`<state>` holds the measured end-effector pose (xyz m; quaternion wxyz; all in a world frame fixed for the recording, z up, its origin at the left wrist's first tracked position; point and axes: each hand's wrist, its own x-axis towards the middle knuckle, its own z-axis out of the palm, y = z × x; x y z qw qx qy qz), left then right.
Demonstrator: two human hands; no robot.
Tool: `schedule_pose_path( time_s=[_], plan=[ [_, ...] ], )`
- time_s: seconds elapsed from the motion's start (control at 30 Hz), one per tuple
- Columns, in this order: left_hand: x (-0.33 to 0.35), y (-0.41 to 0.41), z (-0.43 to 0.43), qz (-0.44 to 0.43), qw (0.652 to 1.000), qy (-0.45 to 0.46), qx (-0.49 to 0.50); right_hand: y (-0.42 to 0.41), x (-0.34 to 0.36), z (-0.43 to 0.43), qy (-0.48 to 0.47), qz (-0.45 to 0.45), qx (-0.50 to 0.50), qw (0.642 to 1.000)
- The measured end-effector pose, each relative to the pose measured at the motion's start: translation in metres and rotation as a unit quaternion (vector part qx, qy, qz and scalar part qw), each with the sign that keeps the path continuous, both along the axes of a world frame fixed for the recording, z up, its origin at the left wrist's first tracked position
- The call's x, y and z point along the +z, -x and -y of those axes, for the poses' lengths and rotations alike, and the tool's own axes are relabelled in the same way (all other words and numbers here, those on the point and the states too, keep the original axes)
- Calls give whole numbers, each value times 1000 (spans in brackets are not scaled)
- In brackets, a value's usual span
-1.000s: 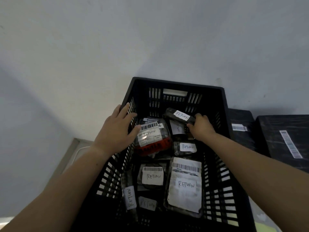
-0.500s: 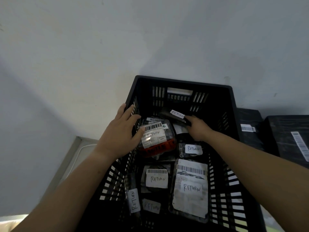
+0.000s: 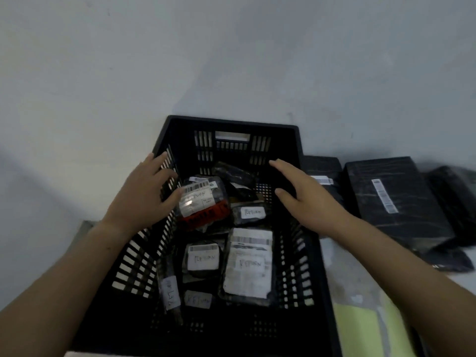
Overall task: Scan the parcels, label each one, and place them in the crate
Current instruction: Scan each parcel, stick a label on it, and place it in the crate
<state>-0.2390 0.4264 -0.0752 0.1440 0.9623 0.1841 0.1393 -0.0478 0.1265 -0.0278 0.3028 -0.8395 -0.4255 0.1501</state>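
Observation:
A black slatted crate [image 3: 231,126] stands against the wall and holds several dark parcels with white "RETURN" labels. My left hand [image 3: 144,194] rests on the crate's left wall, thumb against a red-and-clear parcel [image 3: 203,202]. My right hand [image 3: 306,199] hovers open over the crate's right side, fingers straight, holding nothing. A small dark parcel [image 3: 234,173] lies at the back of the crate, label hidden. A large flat parcel [image 3: 247,264] with a barcode lies front right.
To the right of the crate several black wrapped parcels lie along the wall, the biggest [image 3: 396,199] with a white barcode strip, another [image 3: 322,173] right beside the crate. Yellow-green paper [image 3: 360,331] lies at the lower right. A pale wall rises behind.
My right hand has let go of the small dark parcel at the crate's back and drawn away to the right, fingers opened. The left hand stays on the crate's left wall.

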Motion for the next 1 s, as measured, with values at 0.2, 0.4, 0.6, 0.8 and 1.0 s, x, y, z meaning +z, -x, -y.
schedule_pose_path(
  time_s=[0.2, 0.4, 0.6, 0.8, 1.0],
  plan=[
    [11, -26, 144, 35, 985, 145, -85, 22, -20, 126, -4, -46, -44, 998],
    [0, -55, 295, -4, 958, 259, -120, 45, -71, 214, 71, -169, -46, 982],
    [-4, -63, 336, -45, 978, 198, -38, 35, -82, 288, 63, -260, -65, 961],
    [-13, -63, 335, -50, 993, 103, -36, -4, -95, 350, 84, -289, -94, 949],
    [-15, -69, 341, -41, 998, -28, -46, -47, -81, 364, -2, -194, -200, 961]
  ],
)
